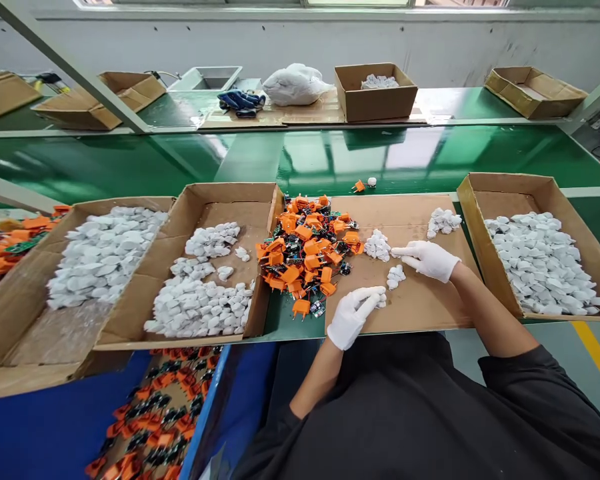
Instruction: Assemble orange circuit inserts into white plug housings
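Observation:
My left hand [353, 316], in a white glove, is closed around small white plastic pieces [381, 301] near the front of a flat cardboard sheet [430, 313]. My right hand [429, 259], gloved too, hovers over or rests on the sheet, its index finger stretched towards a little heap of white pieces [377, 245]. A smaller cluster of white pieces [395, 277] lies between the two hands. Behind the right hand is another heap of white pieces [443, 222]. To the left sits a pile of orange plug housings [305, 250] with wires and small circuit boards.
Cardboard boxes of white pieces stand at the right [540, 267], left [200, 300] and far left [105, 260]. One orange plug [359, 187] lies on the green surface beyond. Below left, a blue bin [45, 420] holds more orange plugs. A back shelf carries a brown box [375, 103].

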Demonstrator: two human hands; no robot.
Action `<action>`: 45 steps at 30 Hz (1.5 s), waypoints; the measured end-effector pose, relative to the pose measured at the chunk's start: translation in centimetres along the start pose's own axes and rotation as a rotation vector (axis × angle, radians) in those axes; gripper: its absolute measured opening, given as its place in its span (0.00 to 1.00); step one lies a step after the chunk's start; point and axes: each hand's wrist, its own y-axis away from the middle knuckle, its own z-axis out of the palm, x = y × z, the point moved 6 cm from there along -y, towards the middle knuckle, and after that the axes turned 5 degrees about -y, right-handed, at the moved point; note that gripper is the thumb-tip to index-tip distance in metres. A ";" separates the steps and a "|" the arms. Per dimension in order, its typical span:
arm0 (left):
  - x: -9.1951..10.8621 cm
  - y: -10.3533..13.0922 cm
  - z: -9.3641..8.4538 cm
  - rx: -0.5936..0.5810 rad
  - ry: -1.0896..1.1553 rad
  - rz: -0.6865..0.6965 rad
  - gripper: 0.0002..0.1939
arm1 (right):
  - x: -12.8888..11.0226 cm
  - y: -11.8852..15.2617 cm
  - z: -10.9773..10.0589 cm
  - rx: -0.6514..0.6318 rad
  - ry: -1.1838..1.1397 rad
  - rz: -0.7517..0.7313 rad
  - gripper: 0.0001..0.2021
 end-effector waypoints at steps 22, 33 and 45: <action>-0.5 0.1 -0.2 0.025 -0.062 -0.016 0.23 | 4.4 3.2 -3.6 0.340 0.302 0.544 0.14; -0.4 -0.2 0.4 -0.022 -0.121 0.054 0.21 | 8.2 0.7 -2.9 0.323 0.257 0.653 0.10; 9.2 -3.7 -3.4 0.430 -1.209 0.583 0.19 | 6.6 4.2 -0.6 0.362 -0.157 0.474 0.13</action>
